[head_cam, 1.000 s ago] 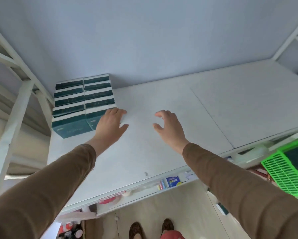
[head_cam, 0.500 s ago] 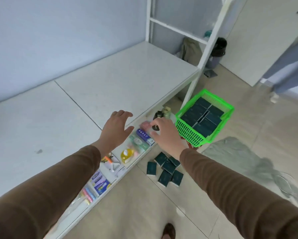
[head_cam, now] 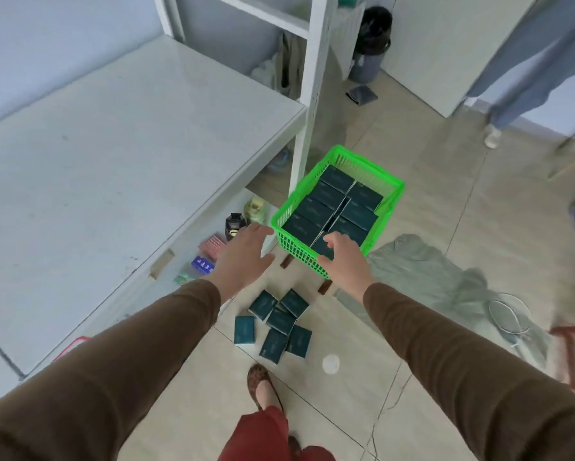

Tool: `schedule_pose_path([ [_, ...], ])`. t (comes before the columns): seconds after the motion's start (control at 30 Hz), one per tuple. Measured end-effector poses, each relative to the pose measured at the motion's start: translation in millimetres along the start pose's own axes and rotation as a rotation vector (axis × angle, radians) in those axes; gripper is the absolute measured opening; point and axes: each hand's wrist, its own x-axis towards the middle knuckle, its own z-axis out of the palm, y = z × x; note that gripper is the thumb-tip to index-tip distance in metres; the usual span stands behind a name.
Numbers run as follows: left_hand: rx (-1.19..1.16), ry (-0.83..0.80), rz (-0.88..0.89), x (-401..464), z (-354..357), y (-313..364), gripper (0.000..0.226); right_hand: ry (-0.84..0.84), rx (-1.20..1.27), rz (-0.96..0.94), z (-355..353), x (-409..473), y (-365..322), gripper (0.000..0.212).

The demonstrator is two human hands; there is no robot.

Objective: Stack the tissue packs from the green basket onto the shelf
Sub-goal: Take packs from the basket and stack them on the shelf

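Reaching back into the basket for more packs

Both hands, left (head_cam: 242,252) and right (head_cam: 342,257), were empty, fingers loose, at the green basket's (head_cam: 387,181) near rim; tissue packs (head_cam: 329,207) filled it. I'd grip the nearest pair squarely so none slipped.

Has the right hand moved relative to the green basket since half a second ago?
Yes. The right hand has moved toward the green basket: it was short of the near rim, and its fingers now reach over that rim above the tissue packs.
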Motion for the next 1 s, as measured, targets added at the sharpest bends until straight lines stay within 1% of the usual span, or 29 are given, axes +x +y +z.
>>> schedule_pose_path([
  [0.13, 0.012, -0.122, 0.002, 68, 39, -4, 0.05, -0.063, 0.026, 0.163, 11, 51, 45, 0.056],
  [0.23, 0.054, -0.202, -0.022, 116, 70, -12, 0.054, -0.106, 0.041, 0.279, 20, 85, 77, 0.056],
  [0.33, 0.092, -0.243, -0.045, 159, 100, -18, 0.055, -0.15, 0.084, 0.402, 34, 118, 105, 0.054],
  [0.4, 0.131, -0.281, -0.067, 186, 119, -22, 0.056, -0.17, 0.169, 0.499, 47, 138, 121, 0.049],
  [0.5, 0.177, -0.327, -0.108, 221, 149, -30, 0.056, -0.195, 0.358, 0.674, 69, 166, 138, 0.046],
  [0.53, 0.191, -0.343, -0.121, 231, 159, -32, 0.057, -0.209, 0.403, 0.716, 78, 175, 144, 0.041],
  [0.63, 0.261, -0.387, -0.142, 256, 185, -35, 0.056, -0.287, 0.495, 0.819, 95, 197, 157, 0.018],
  [0.67, 0.296, -0.401, -0.143, 262, 193, -36, 0.058, -0.323, 0.538, 0.857, 98, 202, 161, 0.017],
  [0.7, 0.332, -0.415, -0.147, 268, 200, -38, 0.062, -0.351, 0.589, 0.903, 100, 206, 164, 0.022],
  [0.73, 0.363, -0.426, -0.154, 272, 206, -39, 0.068, -0.365, 0.639, 0.942, 106, 211, 169, 0.022],
  [0.77, 0.389, -0.435, -0.155, 276, 212, -40, 0.076, -0.375, 0.69, 0.971, 109, 214, 170, 0.016],
  [0.8, 0.415, -0.445, -0.149, 279, 217, -41, 0.085, -0.376, 0.744, 1.009, 112, 217, 173, 0.034],
  [0.83, 0.441, -0.455, -0.14, 282, 220, -42, 0.093, -0.369, 0.777, 1.05, 113, 218, 172, 0.059],
  [0.87, 0.456, -0.465, -0.137, 284, 223, -42, 0.099, -0.364, 0.79, 1.071, 115, 220, 170, 0.075],
  [0.93, 0.467, -0.486, -0.151, 287, 224, -44, 0.107, -0.343, 0.775, 1.085, 120, 222, 172, 0.083],
  [1.0, 0.478, -0.504, -0.16, 290, 223, -44, 0.107, -0.369, 0.81, 1.055, 122, 222, 176, 0.076],
])
